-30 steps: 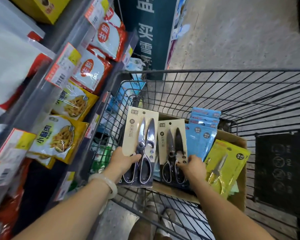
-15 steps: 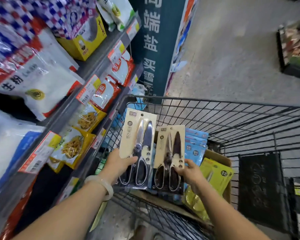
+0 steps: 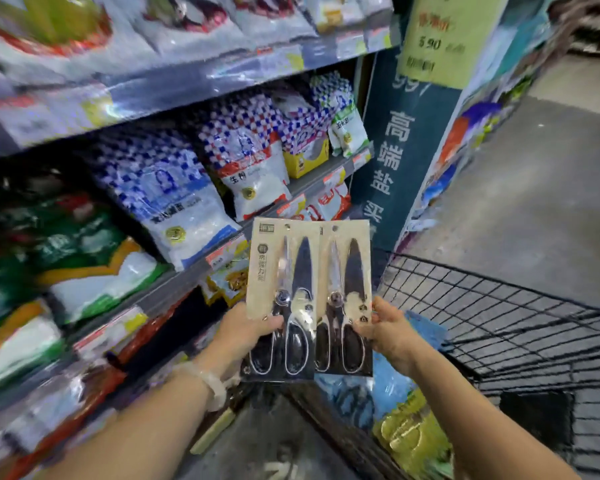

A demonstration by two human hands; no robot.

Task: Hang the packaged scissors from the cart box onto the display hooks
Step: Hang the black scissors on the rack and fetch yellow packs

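Now: two scissor packs held up

Side by side, upright, the left scissors pack (image 3: 282, 299) is pinched by the left hand (image 3: 246, 332) and the right scissors pack (image 3: 346, 299) by the right hand (image 3: 388, 332), before the shelves (image 3: 187, 91), above the cart (image 3: 499, 327).

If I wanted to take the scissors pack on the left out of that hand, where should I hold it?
Probably the bare card strip down the left scissors pack's left edge, above the left hand, pinched front and back, coming from the shelf side. That part is flat and thin, the plastic bubble over the blades bulges, and the right scissors pack covers the other edge. Leave the top hole free for a hook.
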